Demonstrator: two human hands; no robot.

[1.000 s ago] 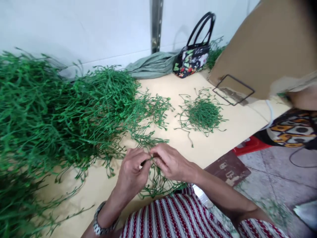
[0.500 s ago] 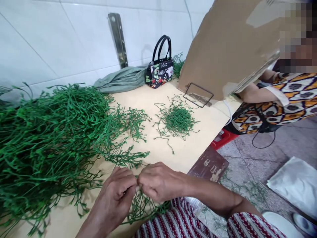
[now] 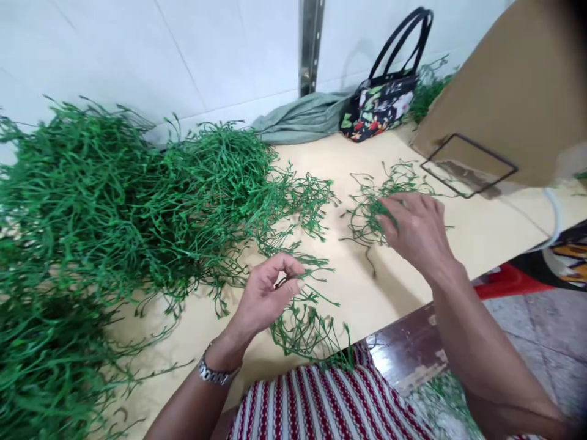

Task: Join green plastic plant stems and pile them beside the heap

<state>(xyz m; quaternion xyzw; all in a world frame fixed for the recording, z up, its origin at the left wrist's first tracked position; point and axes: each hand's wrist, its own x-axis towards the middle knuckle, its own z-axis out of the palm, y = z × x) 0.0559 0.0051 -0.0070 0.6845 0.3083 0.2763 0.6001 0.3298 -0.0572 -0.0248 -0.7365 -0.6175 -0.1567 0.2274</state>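
Tabletop (image 3: 481,229); green pile (image 3: 364,214) beneath right hand (image 3: 415,229)

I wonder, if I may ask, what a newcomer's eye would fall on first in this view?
Probably the large heap of green stems spread over the left of the table. The floral handbag would likely come next, at the back near the wall, left of the brown cardboard. Then perhaps the right hand, which hovers over or rests on a smaller pile of stems.
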